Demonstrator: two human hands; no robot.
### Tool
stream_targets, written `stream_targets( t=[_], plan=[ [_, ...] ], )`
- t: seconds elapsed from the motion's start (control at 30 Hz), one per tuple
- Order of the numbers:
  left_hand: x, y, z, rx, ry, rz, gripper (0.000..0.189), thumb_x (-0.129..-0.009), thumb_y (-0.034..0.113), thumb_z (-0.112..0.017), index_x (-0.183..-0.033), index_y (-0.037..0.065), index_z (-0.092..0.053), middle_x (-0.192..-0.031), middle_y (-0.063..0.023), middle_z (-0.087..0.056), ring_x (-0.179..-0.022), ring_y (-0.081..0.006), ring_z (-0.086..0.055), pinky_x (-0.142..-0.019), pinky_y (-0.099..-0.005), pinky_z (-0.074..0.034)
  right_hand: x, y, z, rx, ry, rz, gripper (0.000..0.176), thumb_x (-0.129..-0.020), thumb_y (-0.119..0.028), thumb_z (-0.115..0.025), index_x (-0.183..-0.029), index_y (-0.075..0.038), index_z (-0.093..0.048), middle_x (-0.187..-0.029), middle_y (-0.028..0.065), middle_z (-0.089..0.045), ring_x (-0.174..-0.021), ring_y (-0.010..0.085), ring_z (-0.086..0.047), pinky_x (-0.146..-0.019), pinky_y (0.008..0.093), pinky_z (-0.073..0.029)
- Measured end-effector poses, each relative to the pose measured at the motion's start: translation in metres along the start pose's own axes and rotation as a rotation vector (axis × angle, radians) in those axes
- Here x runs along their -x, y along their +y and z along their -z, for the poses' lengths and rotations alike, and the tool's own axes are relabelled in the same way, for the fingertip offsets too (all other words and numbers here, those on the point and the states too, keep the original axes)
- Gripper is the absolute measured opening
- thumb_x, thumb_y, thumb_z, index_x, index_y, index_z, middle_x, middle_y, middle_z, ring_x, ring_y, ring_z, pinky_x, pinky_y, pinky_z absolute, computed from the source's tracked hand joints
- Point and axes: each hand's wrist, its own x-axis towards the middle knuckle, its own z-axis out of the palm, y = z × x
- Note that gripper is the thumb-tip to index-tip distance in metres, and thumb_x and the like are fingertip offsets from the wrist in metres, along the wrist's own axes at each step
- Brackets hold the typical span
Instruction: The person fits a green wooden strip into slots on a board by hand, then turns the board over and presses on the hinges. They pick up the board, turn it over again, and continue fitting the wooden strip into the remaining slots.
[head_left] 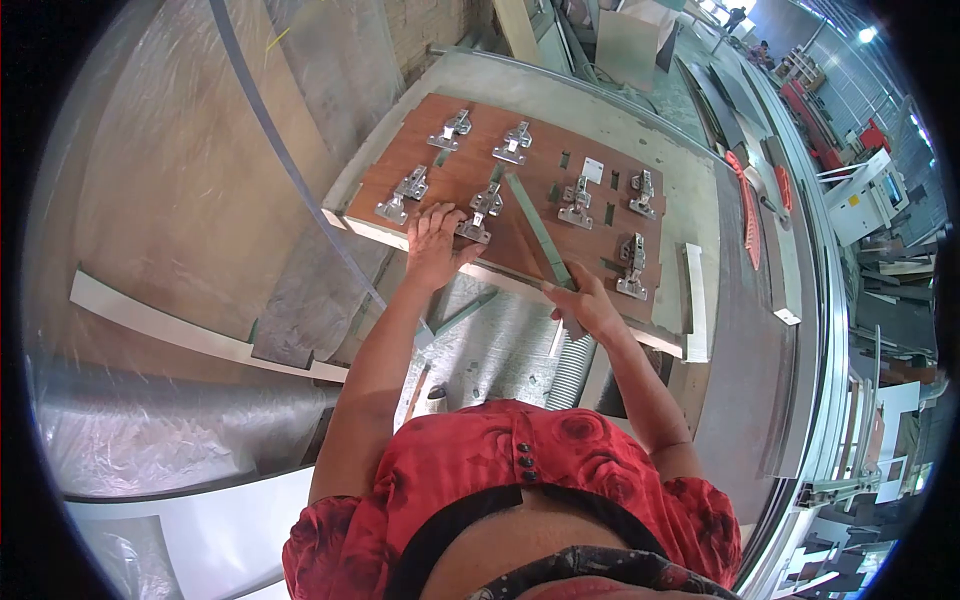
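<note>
A reddish-brown board [540, 178] with slots cut in it lies on the bench and carries several metal hinges. My left hand [436, 245] rests at the board's near edge, its fingers spread beside a hinge [481, 212], with the thumb close to the hinge's base. In my right hand [587, 303] is a long flat greenish strip [537, 228], gripped near its lower end. The strip slants up and left across the board, and its far tip is near the same hinge. A small white label [593, 170] sits by another hinge [577, 202].
Pliers with red handles [746, 205] lie on the right side, near a long metal bar [778, 250]. A white strip [696, 300] stands right of the board. Plastic-wrapped panels [190, 180] fill the left. Two people are far off at the top right.
</note>
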Motion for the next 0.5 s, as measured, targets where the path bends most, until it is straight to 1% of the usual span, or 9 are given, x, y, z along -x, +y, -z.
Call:
stream_targets(
  t=[0.03,0.1,0.17,0.2,0.27,0.4,0.47,0.5],
  plan=[
    [0.0,-0.001,0.0,-0.003,0.005,0.005,0.065,-0.075,0.053,-0.067,-0.123,0.014,-0.049,-0.137,-0.0065,-0.039,-0.133,-0.0259,-0.028,-0.114,-0.046,-0.012,-0.006,0.008,-0.001,0.025,-0.005,-0.015,0.056,-0.082,-0.028,-0.07,-0.122,0.006,-0.051,-0.088,0.0087,-0.058,-0.07,0.0141,-0.058,-0.059,0.0279,-0.05],
    [0.0,-0.001,0.001,0.018,-0.011,-0.025,0.063,-0.076,0.05,-0.068,-0.124,0.015,-0.047,-0.138,-0.0064,-0.037,-0.133,-0.0279,-0.028,-0.111,-0.0473,-0.016,-0.011,0.007,-0.002,0.054,-0.019,-0.025,0.055,-0.082,-0.028,-0.07,-0.121,0.006,-0.051,-0.088,0.0087,-0.058,-0.069,0.0142,-0.058,-0.059,0.0277,-0.05],
    [0.0,-0.001,0.001,0.019,-0.008,-0.02,0.063,-0.076,0.05,-0.068,-0.124,0.015,-0.047,-0.138,-0.0062,-0.037,-0.133,-0.0271,-0.028,-0.111,-0.0468,-0.016,-0.007,-0.002,-0.003,-0.077,0.006,0.011,0.055,-0.081,-0.029,-0.07,-0.12,0.006,-0.051,-0.087,0.0089,-0.059,-0.067,0.0145,-0.058,-0.059,0.0278,-0.049],
    [-0.001,-0.001,0.001,0.023,-0.007,-0.025,0.062,-0.076,0.05,-0.067,-0.124,0.015,-0.048,-0.138,-0.006,-0.037,-0.132,-0.0262,-0.028,-0.112,-0.0464,-0.016,-0.008,-0.002,-0.003,-0.076,0.003,0.009,0.055,-0.081,-0.029,-0.07,-0.12,0.006,-0.051,-0.087,0.0089,-0.059,-0.067,0.0145,-0.058,-0.059,0.0278,-0.049],
    [-0.001,-0.001,0.001,0.018,0.001,-0.028,0.062,-0.076,0.05,-0.067,-0.123,0.015,-0.048,-0.137,-0.006,-0.038,-0.132,-0.0258,-0.028,-0.112,-0.0463,-0.015,-0.009,-0.002,0.001,-0.01,-0.007,0.0,0.047,-0.084,-0.023,-0.068,-0.119,0.004,-0.052,-0.086,0.0054,-0.056,-0.067,0.0114,-0.056,-0.059,0.0259,-0.049],
    [-0.001,0.0,0.002,0.013,0.016,-0.036,0.062,-0.076,0.051,-0.067,-0.122,0.014,-0.049,-0.136,-0.0065,-0.039,-0.133,-0.0255,-0.028,-0.113,-0.0464,-0.014,-0.004,0.011,0.005,0.094,-0.01,0.0,0.053,-0.081,-0.027,-0.071,-0.118,0.006,-0.052,-0.085,0.0082,-0.06,-0.066,0.0139,-0.059,-0.058,0.0282,-0.049],
    [-0.002,0.001,0.005,0.012,0.001,-0.018,0.062,-0.076,0.051,-0.067,-0.122,0.014,-0.049,-0.136,-0.0067,-0.04,-0.133,-0.0254,-0.028,-0.113,-0.0464,-0.013,0.009,0.012,0.008,-0.04,0.012,-0.016,0.053,-0.081,-0.025,-0.071,-0.119,0.006,-0.052,-0.086,0.0084,-0.06,-0.066,0.0139,-0.059,-0.059,0.0278,-0.049],
    [-0.001,0.001,0.004,0.013,-0.018,-0.009,0.062,-0.076,0.051,-0.067,-0.121,0.014,-0.049,-0.136,-0.007,-0.04,-0.134,-0.0253,-0.027,-0.114,-0.0463,-0.013,0.014,0.012,0.011,-0.039,0.008,-0.018,0.053,-0.081,-0.025,-0.071,-0.119,0.006,-0.052,-0.086,0.0084,-0.06,-0.066,0.0139,-0.059,-0.059,0.0278,-0.049]
  ],
)
